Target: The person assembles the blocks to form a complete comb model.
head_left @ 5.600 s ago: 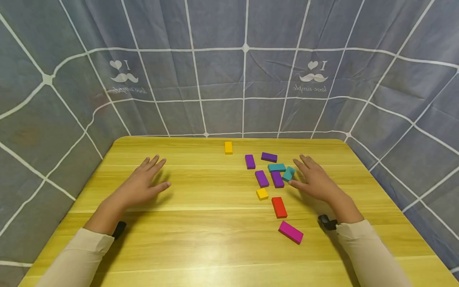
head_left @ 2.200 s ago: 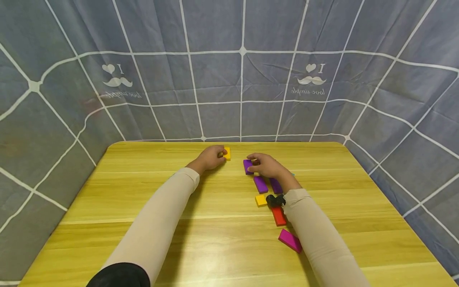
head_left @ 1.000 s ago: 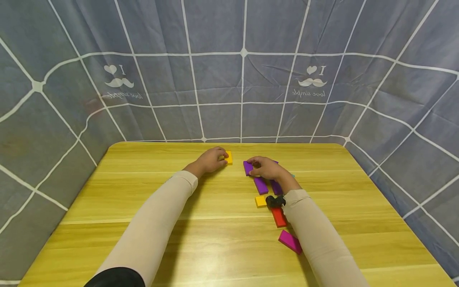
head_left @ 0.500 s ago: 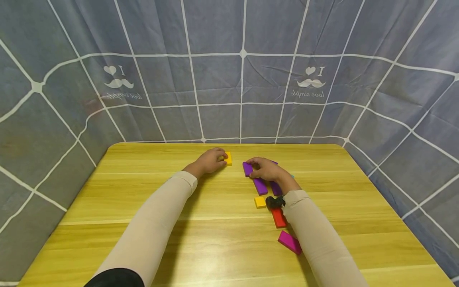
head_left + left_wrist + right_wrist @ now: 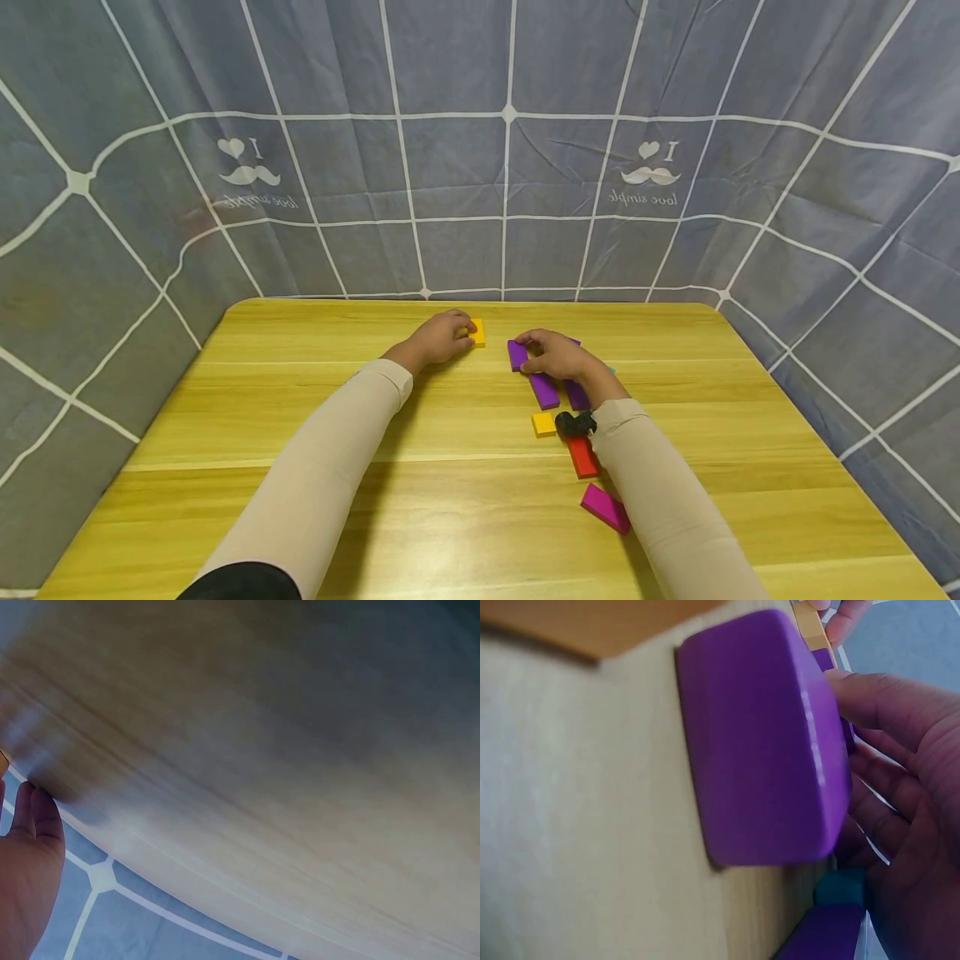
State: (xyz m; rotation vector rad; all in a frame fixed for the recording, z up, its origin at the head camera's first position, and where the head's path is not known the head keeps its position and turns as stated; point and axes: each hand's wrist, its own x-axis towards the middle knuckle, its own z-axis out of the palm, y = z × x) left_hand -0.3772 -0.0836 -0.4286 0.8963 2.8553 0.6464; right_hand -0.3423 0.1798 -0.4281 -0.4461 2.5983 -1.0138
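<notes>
Near the table's far edge, my left hand pinches a yellow block between thumb and fingers. The left wrist view shows only part of that hand, with a sliver of yellow at the frame's edge. To the right, my right hand holds a purple block by its sides, flat on the table. Just nearer lies a second purple block, large in the right wrist view. Beneath the right hand are another purple block and teal pieces, mostly hidden.
A small yellow block, a red block and a magenta block lie along the right forearm. The black wrist camera hangs over the red one. A grey gridded curtain surrounds the wooden table.
Both hands came inward from the table's sides and took hold of the yellow and purple blocks. The yellow block slid slightly nearer. Over the last second the hands have stayed almost still.
</notes>
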